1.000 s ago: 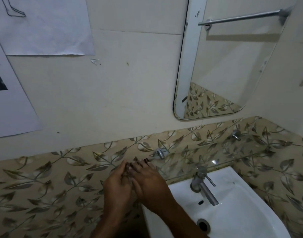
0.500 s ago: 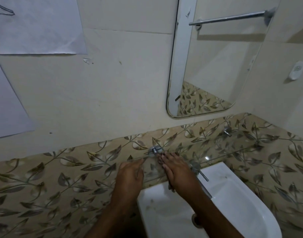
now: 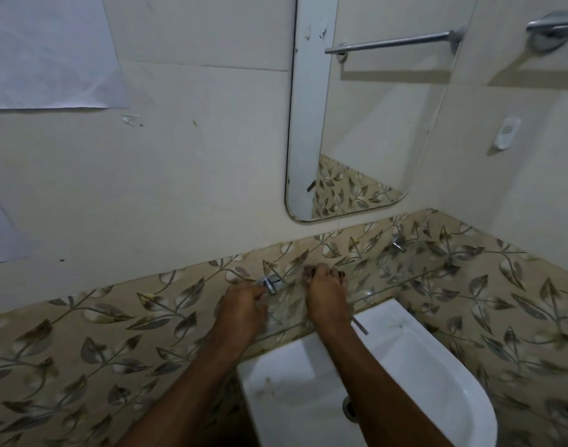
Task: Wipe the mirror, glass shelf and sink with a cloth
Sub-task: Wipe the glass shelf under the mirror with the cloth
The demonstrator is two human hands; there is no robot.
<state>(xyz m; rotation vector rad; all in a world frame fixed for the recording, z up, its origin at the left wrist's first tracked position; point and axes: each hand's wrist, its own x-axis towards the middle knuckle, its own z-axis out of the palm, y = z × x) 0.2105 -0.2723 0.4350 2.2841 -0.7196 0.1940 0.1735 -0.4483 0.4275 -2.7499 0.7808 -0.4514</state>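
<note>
Hands work the clear glass shelf (image 3: 389,287) at twelve o'clock above the white ceramic sink (image 3: 437,382): left hand (image 3: 242,309) curled by the chrome bracket (image 3: 270,283), right hand (image 3: 324,296) flat, no cloth visible, so treat the brittle, slippery pane gently near its brackets

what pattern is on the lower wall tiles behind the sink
A leaf-and-vine print, grey-brown leaves on beige tiles, seen in the head view, the only one.
</note>
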